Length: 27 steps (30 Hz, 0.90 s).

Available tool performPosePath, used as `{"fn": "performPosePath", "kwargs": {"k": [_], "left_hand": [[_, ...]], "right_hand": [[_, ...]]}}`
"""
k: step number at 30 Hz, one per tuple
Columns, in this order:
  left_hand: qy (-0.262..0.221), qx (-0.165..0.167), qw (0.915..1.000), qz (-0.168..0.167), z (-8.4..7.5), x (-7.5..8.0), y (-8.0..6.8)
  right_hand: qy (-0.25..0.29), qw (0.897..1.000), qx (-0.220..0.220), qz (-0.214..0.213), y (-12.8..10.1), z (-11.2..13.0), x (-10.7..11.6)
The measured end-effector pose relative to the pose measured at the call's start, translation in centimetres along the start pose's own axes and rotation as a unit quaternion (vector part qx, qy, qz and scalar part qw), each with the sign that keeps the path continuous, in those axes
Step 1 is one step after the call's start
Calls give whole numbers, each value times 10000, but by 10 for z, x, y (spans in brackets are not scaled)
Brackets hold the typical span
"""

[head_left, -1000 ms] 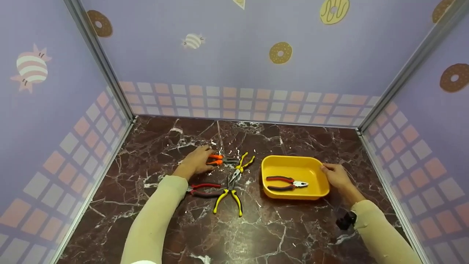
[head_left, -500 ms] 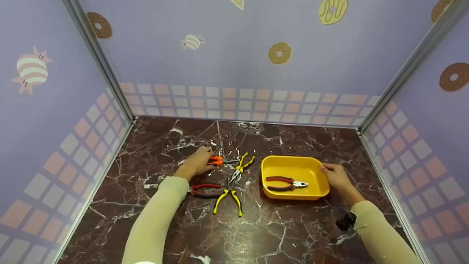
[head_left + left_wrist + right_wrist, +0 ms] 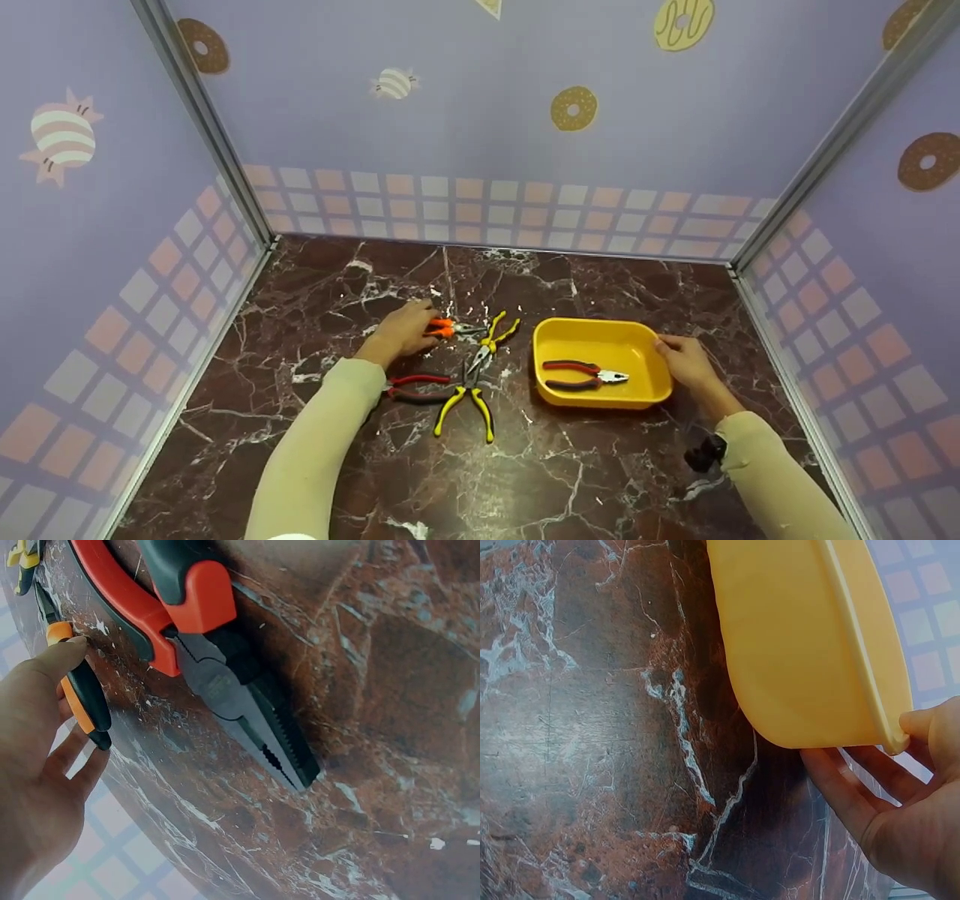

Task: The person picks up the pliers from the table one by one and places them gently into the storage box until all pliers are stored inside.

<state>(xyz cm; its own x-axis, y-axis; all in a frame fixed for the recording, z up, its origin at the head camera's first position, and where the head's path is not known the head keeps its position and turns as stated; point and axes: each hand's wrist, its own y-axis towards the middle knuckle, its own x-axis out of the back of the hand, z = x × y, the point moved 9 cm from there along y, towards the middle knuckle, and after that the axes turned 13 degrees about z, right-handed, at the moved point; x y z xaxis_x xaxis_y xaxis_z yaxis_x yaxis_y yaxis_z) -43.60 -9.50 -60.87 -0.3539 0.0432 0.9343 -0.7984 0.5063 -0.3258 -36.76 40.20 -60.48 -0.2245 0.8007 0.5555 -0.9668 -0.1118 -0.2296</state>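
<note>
Nearest the person, two cream sleeves reach out over the dark red marble table (image 3: 525, 480). Just beyond the left sleeve lie the yellow-handled pliers (image 3: 466, 401) and, touching them at the nose, the red-handled pliers (image 3: 416, 387) beside the forearm; in the left wrist view those red pliers lie flat, jaws closed, close to the camera. A second, slimmer pair of yellow long-nose pliers (image 3: 491, 341) lies a little farther on, slanting away. To the right sits the yellow tray (image 3: 600, 401), with a pair of red-and-black pliers (image 3: 583, 373) lying inside it on the bottom. The right hand (image 3: 686, 361) holds the tray's right rim: the thumb hooks over the edge while the fingers lie fairly straight along the outer wall, as the right wrist view shows. Farther back, the left hand (image 3: 401, 330) rests on the orange-handled pliers (image 3: 450, 327), which lie on the table just left of the long-nose pair; the thumb presses on one handle and the fingers curl loosely under the other, a light pinch rather than a tight fist. Behind everything stand the lilac walls (image 3: 480, 112) printed with doughnuts
</note>
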Motion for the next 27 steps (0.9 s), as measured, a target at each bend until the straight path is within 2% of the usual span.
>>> {"fn": "performPosePath", "kwargs": {"k": [5, 13, 18, 25, 27], "left_hand": [[18, -1, 10000, 75, -2, 1, -1], [-51, 19, 10000, 13, -3, 2, -4], [-100, 90, 9999, -44, -1, 4, -6], [-90, 227, 9997, 76, 1, 8, -6], [-61, 213, 9998, 2, 0, 10, -8]], "right_hand": [[35, 10000, 43, -11, 1, 0, -1], [-128, 9999, 78, -22, 0, 1, -1], [-190, 9998, 107, -46, 0, 2, -1], [-119, 9998, 103, -73, 1, 1, 0], [-86, 9999, 67, -81, 1, -1, 0]]}}
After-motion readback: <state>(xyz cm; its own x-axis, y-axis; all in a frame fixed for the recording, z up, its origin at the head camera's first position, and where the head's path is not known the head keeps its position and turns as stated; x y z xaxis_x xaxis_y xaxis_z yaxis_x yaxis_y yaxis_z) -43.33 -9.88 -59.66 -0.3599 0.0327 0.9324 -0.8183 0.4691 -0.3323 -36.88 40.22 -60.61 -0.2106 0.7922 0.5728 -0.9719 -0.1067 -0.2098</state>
